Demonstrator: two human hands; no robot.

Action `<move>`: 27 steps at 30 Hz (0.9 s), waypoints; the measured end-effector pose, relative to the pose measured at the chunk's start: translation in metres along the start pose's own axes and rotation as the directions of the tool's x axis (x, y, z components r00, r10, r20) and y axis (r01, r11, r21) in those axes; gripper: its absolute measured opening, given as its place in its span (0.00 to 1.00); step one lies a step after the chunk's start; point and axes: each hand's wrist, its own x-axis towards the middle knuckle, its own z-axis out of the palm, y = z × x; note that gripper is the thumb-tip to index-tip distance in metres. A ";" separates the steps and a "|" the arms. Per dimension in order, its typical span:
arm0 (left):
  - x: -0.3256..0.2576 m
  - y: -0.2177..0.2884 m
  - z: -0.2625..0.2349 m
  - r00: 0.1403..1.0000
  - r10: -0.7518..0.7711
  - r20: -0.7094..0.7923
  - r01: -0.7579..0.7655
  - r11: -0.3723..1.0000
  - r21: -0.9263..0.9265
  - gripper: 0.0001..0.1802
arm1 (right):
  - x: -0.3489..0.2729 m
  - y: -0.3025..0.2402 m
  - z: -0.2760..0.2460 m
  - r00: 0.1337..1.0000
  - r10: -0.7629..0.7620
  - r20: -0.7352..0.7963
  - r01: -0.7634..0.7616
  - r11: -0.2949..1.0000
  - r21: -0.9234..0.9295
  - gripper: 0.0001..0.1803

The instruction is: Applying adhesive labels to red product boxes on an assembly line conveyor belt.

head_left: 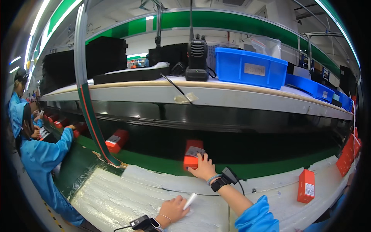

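Observation:
My right hand (203,169) reaches onto the dark belt, its fingers and thumb around the near end of a red box (194,150) with a pale label on top. A dark band and a beaded bracelet circle that wrist. Down on the plastic-covered worktop (135,193), my left hand (173,209) is closed around a slim white stick-like object (190,201); its exact kind is unclear. To the right, another red box (306,186) stands on the worktop with a white label facing me.
More red boxes, including one (116,140), lie along the belt to the left. A co-worker in a blue smock (42,154) reaches over it. A green upright post (91,120) rises beside the belt. The shelf above holds a two-way radio (197,58) and a blue bin (249,67).

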 end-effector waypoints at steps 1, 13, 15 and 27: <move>0.000 0.000 0.002 1.000 -0.003 -0.013 0.003 1.000 -0.005 0.15 | 0.006 -0.010 0.003 0.993 0.103 0.056 -0.100 0.993 -0.057 0.51; 0.001 -0.006 -0.003 0.991 -0.064 0.119 0.082 0.985 -0.154 0.17 | -0.005 0.020 0.000 0.984 0.117 -0.132 -0.144 0.965 -0.219 0.42; 0.000 -0.006 -0.004 0.982 -0.093 0.167 0.123 0.976 -0.177 0.18 | -0.030 0.025 -0.024 0.995 0.080 -0.058 -0.089 0.983 -0.162 0.44; -0.052 0.007 -0.065 0.966 -0.184 -0.184 0.103 0.918 -0.382 0.17 | -0.203 0.046 -0.081 0.987 -0.143 0.069 0.155 0.963 -0.222 0.45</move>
